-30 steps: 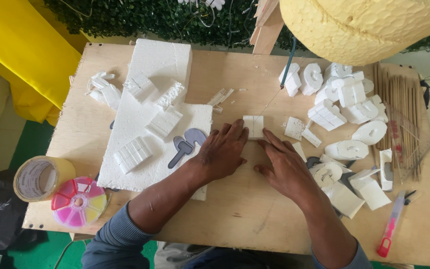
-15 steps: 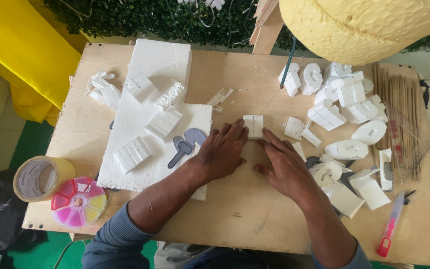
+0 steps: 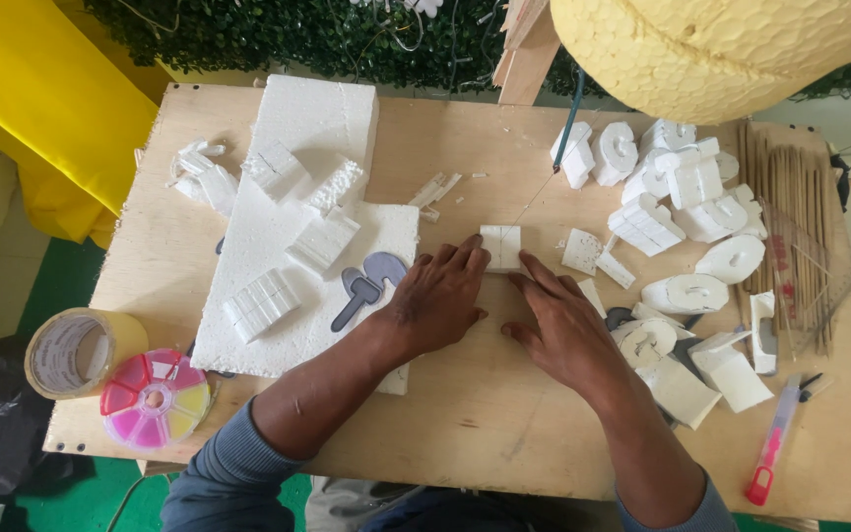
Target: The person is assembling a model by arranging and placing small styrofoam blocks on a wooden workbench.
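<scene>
Two bare hands meet at the middle of the plywood desk (image 3: 504, 433), both working a small white foam block (image 3: 500, 246) that lies flat on the wood just right of a large white foam sheet (image 3: 297, 256). The left hand (image 3: 440, 300) rests palm down with its fingertips touching the block's lower left edge; the right hand (image 3: 568, 330) reaches in from the other side, its forefinger touching the lower right corner. Neither hand closes round anything: the fingers lie spread and nearly flat, pressing rather than pinching. A thin line, possibly a taut wire or thread, seems to run across the desk past the block, though it is too fine to be sure.

The block looks like expanded foam, so it is probably very light, stiff yet crumbly, and easy to dent or snap at a scored line. Holding it by its broad faces or long edges, with a gentle grip, would suit it better than squeezing a corner.

Around it lie many cut foam shapes (image 3: 687, 192), a bundle of thin wooden sticks (image 3: 790, 217), a red-handled craft knife (image 3: 775, 453), a roll of tape (image 3: 76, 350) and a round pink and yellow compartment box (image 3: 155, 397).
</scene>
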